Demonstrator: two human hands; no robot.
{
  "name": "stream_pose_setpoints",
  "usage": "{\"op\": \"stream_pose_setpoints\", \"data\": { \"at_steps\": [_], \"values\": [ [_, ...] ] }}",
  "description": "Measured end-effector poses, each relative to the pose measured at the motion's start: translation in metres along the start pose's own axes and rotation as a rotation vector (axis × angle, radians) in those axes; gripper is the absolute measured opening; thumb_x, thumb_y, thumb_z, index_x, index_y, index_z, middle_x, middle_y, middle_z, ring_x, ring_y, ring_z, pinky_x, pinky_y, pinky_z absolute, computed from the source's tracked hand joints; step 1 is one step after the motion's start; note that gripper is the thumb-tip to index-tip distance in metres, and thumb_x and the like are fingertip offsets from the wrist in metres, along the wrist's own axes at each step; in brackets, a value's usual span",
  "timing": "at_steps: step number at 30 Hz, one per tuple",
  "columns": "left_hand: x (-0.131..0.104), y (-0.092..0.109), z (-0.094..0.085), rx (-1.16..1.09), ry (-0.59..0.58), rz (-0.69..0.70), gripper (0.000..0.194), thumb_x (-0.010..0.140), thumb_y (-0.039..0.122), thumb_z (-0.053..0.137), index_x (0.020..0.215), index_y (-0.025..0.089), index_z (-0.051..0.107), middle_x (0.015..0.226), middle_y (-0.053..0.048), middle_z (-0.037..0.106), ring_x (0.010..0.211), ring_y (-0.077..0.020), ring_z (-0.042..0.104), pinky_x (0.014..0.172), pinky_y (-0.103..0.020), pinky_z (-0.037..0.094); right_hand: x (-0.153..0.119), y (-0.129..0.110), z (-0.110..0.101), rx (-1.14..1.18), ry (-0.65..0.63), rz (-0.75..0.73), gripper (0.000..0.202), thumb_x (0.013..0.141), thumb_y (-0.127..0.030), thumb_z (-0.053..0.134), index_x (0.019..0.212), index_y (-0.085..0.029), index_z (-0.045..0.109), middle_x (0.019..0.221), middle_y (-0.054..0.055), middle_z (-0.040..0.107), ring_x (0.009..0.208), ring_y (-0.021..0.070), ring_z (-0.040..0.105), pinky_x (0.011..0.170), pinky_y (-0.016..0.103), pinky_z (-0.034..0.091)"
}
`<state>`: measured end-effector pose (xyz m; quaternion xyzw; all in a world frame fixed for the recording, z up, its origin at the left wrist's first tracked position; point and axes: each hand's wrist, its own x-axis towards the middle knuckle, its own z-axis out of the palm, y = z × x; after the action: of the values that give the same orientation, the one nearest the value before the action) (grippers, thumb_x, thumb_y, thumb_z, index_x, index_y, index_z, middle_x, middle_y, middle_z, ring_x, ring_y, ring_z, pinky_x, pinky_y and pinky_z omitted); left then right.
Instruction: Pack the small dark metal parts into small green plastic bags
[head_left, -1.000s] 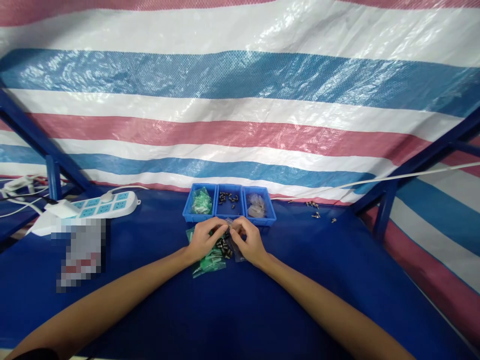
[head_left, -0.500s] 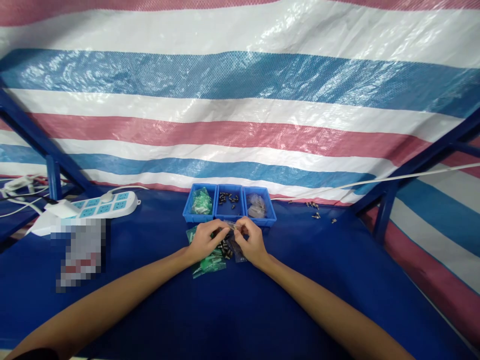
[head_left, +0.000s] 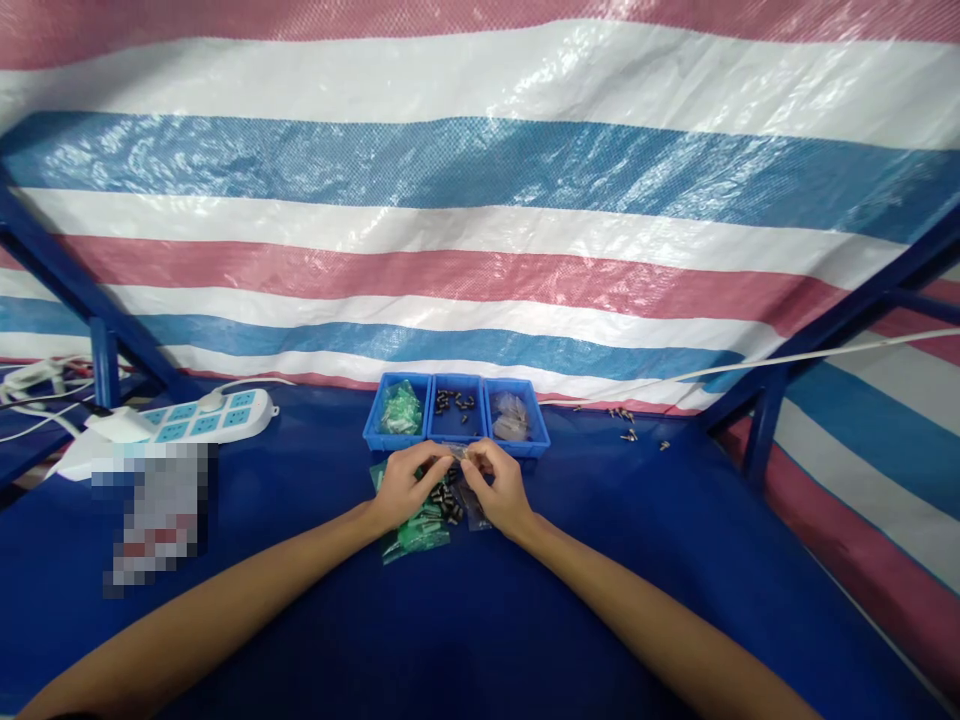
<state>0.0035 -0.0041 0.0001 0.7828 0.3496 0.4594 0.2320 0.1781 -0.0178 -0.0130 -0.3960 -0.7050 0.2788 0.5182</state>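
My left hand (head_left: 409, 485) and my right hand (head_left: 499, 488) meet just in front of the blue bins, fingertips pinched together. Between them they grip a small clear plastic bag (head_left: 457, 452); what is inside it is too small to make out. Under and between the hands lie dark metallic small parts (head_left: 448, 503) in a loose pile. Green plastic bags (head_left: 417, 535) lie beneath my left hand, partly covered by it. A clear bag (head_left: 477, 512) rests on the table beside my right hand.
Three joined blue bins hold green bags (head_left: 402, 408), dark small parts (head_left: 454, 400) and clear bags (head_left: 511, 415). Several small metal pieces (head_left: 628, 434) lie scattered to the right. A white power strip (head_left: 180, 425) sits at the left, near a blurred-out item (head_left: 166, 510). A striped tarp (head_left: 480, 160) hangs behind.
The whole view has shifted slightly. My hands stay close together on the clear plastic bag, with fingertips a little closer to each other.
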Motion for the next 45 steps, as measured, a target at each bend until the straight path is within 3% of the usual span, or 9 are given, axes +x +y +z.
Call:
{"op": "stream_pose_setpoints", "data": {
  "at_steps": [5, 25, 45],
  "values": [
    [0.0004, -0.0036, 0.0020, -0.067, -0.014, -0.012, 0.018, 0.089, 0.032, 0.054, 0.093, 0.016, 0.061, 0.083, -0.005, 0.063, 0.065, -0.0121, 0.058, 0.058, -0.022, 0.047, -0.0005, 0.0003, 0.0012, -0.049, -0.016, -0.035, 0.010, 0.088, -0.027, 0.050, 0.081, -0.020, 0.052, 0.070, -0.001, 0.048, 0.061, 0.0126, 0.049, 0.055, 0.024, 0.041],
    [0.0018, -0.0014, 0.0029, -0.008, 0.020, -0.007, 0.023, 0.088, 0.035, 0.055, 0.082, 0.015, 0.065, 0.075, -0.004, 0.068, 0.067, -0.0136, 0.062, 0.063, -0.023, 0.050, -0.0027, -0.0018, -0.0006, -0.030, 0.003, 0.044, 0.016, 0.091, -0.035, 0.047, 0.087, -0.020, 0.052, 0.074, 0.001, 0.051, 0.062, 0.0134, 0.051, 0.057, 0.025, 0.045],
    [0.0006, -0.0038, 0.0029, 0.000, 0.023, -0.024, 0.018, 0.089, 0.031, 0.056, 0.085, 0.015, 0.066, 0.072, -0.002, 0.067, 0.061, -0.0116, 0.061, 0.059, -0.020, 0.047, -0.0017, -0.0025, -0.0012, -0.009, 0.035, 0.016, 0.012, 0.091, -0.028, 0.048, 0.086, -0.019, 0.053, 0.074, 0.000, 0.051, 0.062, 0.0122, 0.049, 0.057, 0.024, 0.042]
  ]
}}
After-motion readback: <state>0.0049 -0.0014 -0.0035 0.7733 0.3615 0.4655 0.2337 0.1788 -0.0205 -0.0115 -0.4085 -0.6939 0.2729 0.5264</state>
